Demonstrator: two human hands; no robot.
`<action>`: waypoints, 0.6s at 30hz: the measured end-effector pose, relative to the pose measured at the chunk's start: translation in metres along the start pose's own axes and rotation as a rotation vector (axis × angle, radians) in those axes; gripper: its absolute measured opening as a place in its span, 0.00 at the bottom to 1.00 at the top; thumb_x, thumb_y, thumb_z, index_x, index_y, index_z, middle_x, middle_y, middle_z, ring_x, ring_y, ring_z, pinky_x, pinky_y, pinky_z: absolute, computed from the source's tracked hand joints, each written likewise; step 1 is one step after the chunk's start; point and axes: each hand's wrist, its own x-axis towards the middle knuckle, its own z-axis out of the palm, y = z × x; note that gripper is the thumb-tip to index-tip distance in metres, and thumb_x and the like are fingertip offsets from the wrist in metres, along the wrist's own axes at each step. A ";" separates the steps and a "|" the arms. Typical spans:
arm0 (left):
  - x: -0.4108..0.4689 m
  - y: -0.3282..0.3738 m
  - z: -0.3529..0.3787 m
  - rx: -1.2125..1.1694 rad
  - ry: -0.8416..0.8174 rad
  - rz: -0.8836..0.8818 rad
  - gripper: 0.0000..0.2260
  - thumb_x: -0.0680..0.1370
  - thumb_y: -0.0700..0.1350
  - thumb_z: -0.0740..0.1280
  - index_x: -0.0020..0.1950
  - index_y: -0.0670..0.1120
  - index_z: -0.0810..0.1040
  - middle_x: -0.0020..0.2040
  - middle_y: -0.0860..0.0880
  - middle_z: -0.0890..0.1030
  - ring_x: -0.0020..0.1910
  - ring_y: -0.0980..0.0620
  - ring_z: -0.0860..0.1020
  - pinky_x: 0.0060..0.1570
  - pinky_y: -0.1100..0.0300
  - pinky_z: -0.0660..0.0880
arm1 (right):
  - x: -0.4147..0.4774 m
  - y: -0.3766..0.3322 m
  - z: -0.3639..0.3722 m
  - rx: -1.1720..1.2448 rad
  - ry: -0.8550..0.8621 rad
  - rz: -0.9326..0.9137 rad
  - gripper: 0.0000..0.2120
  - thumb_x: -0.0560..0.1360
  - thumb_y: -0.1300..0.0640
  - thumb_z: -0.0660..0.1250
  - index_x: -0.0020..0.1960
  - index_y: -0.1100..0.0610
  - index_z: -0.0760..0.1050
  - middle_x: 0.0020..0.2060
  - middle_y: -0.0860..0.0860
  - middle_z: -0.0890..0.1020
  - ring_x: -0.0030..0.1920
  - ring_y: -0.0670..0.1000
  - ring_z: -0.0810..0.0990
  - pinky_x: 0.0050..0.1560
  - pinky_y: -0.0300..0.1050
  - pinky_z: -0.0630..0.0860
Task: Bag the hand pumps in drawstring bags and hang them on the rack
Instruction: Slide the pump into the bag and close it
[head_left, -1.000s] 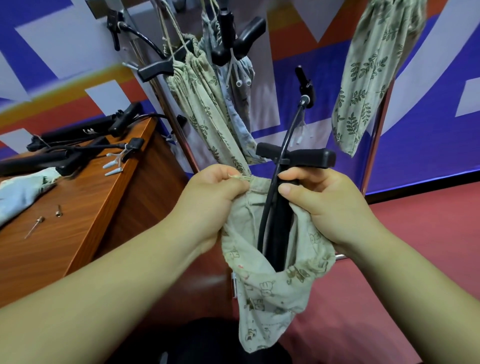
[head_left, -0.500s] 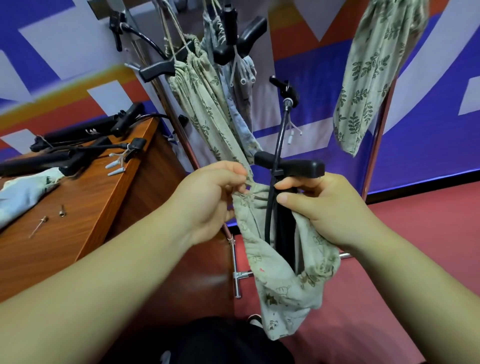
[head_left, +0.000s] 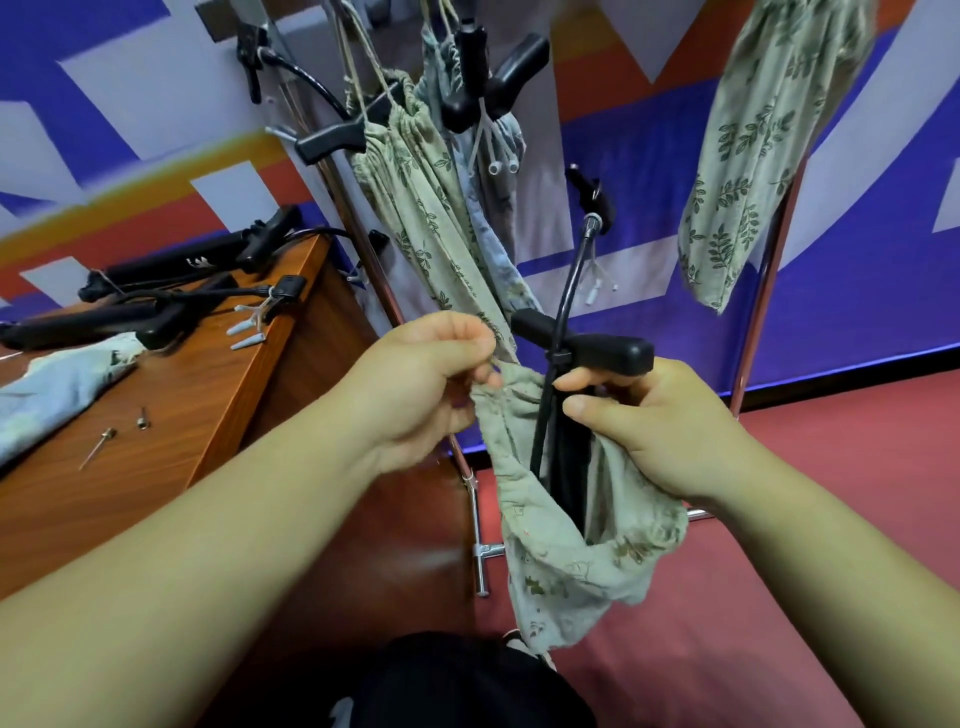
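A black hand pump (head_left: 582, 353) stands upright inside a pale green patterned drawstring bag (head_left: 561, 561); its T-handle and hose stick out of the mouth. My left hand (head_left: 421, 384) pinches the bag's gathered rim and cord on the left side. My right hand (head_left: 654, 421) grips the rim on the right, just under the handle. Behind them stands the metal rack (head_left: 478, 525), where bagged pumps (head_left: 415, 171) hang by their cords. Another leaf-print bag (head_left: 748, 156) hangs at the upper right.
A wooden table (head_left: 171, 415) on the left carries loose black pumps (head_left: 171, 291), a light blue bag (head_left: 57, 384), small metal needles (head_left: 98, 447) and white nozzles (head_left: 247, 332). Red floor lies below. A blue, white and orange wall stands behind the rack.
The bag mouth has been gathered tighter around the pump on the left. The pump hose has swung a little to the left, and bag and pump have shifted slightly.
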 end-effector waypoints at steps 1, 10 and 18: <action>0.000 0.001 0.001 -0.074 -0.021 -0.003 0.10 0.81 0.37 0.62 0.43 0.48 0.76 0.30 0.49 0.74 0.30 0.54 0.75 0.39 0.58 0.70 | 0.001 0.000 -0.001 0.006 0.000 -0.006 0.11 0.74 0.65 0.74 0.45 0.48 0.85 0.41 0.42 0.86 0.43 0.39 0.81 0.49 0.29 0.74; -0.001 -0.013 0.014 0.143 0.070 0.028 0.10 0.79 0.44 0.70 0.57 0.40 0.81 0.30 0.49 0.72 0.25 0.57 0.65 0.25 0.68 0.60 | -0.001 0.001 -0.002 0.051 -0.035 0.034 0.12 0.71 0.67 0.75 0.44 0.50 0.85 0.41 0.45 0.87 0.42 0.41 0.82 0.50 0.34 0.77; -0.002 -0.011 0.009 0.383 -0.151 0.330 0.16 0.76 0.42 0.74 0.61 0.50 0.76 0.32 0.45 0.79 0.32 0.52 0.74 0.38 0.62 0.70 | 0.000 0.001 0.002 0.098 -0.104 0.030 0.15 0.70 0.70 0.75 0.53 0.56 0.84 0.44 0.49 0.87 0.47 0.43 0.84 0.52 0.36 0.79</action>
